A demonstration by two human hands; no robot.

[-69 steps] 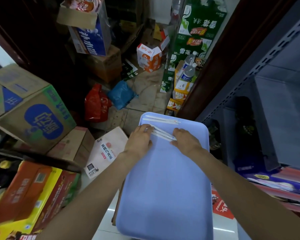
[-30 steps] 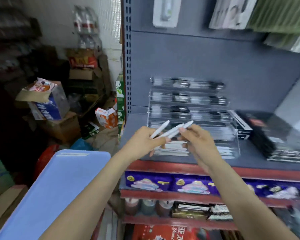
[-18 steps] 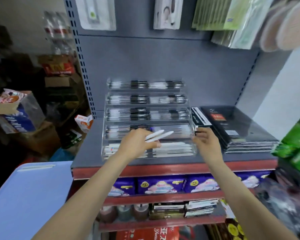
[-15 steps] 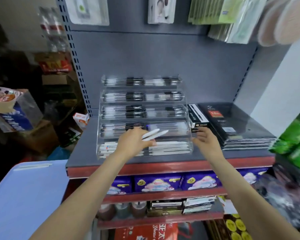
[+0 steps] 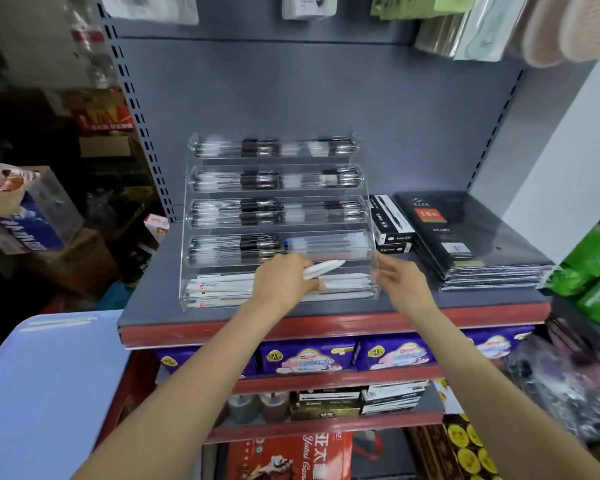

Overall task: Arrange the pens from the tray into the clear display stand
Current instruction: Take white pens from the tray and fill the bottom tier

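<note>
Head camera: two white pens (image 5: 324, 268) are pinched in the left hand (image 5: 284, 280), just over the bottom tier of the clear display stand (image 5: 278, 220). Right hand (image 5: 400, 280), fingers relaxed, touches the stand's right edge. More pens (image 5: 58, 322) lie on the blue tray (image 5: 42, 393).

Stack of black diaries (image 5: 465, 237) just right of the fingers, black pen boxes (image 5: 390, 220) beside them, purple packs (image 5: 307, 358) below.

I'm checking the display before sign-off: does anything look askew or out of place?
Nothing looks damaged or spilled. The clear display stand sits square on the shelf. Two white pens remain in the left hand, and a few more on the blue tray.
</note>
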